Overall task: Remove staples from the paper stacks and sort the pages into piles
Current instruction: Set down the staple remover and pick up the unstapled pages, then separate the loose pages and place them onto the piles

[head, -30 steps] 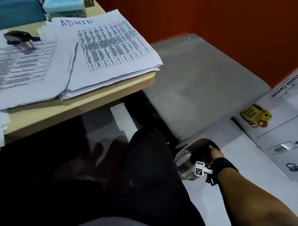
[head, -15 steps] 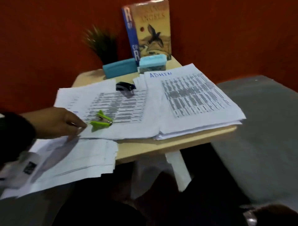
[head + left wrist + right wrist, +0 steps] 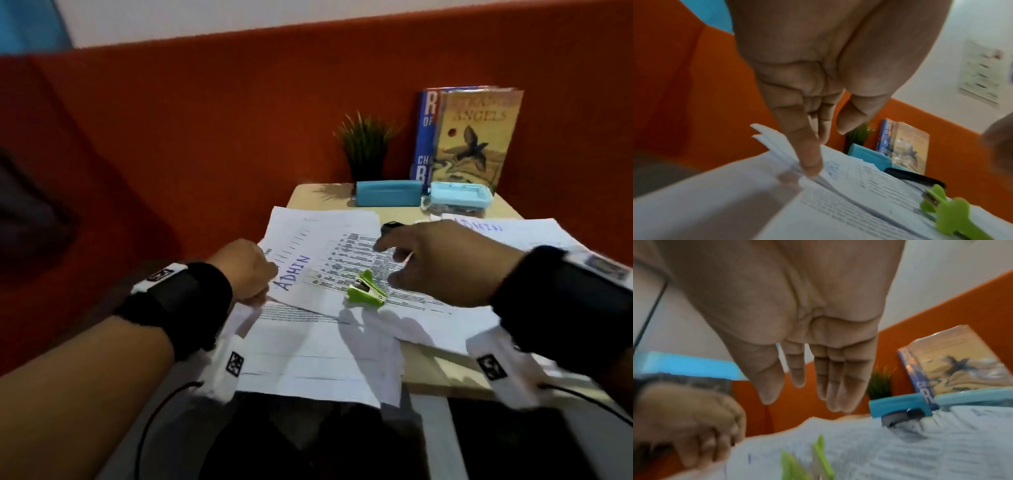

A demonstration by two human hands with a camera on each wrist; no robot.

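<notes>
A printed stack marked ADMIN (image 3: 329, 260) lies on the small wooden table (image 3: 442, 380). My left hand (image 3: 246, 270) is at its near left corner; in the left wrist view a fingertip (image 3: 812, 165) presses on the sheets while the thumb stays clear, and page corners (image 3: 766, 134) fan up beside it. A green staple remover (image 3: 366, 289) (image 3: 951, 209) lies on this stack. My right hand (image 3: 394, 262) (image 3: 801, 389) hovers over it, fingers straight and holding nothing. A second ADMIN stack (image 3: 513, 233) lies to the right. More sheets (image 3: 308, 359) hang over the near edge.
A black stapler (image 3: 390, 226) sits on the papers behind my right hand. At the table's back stand a teal case (image 3: 388, 193), a light blue box (image 3: 459, 198), a small plant (image 3: 366, 147) and two upright books (image 3: 476, 137). An orange wall (image 3: 205, 137) runs behind.
The head view swung from the floor on the right back to the table. My right hand came up from a container low down to above the papers. My left hand moved onto the stack's corner.
</notes>
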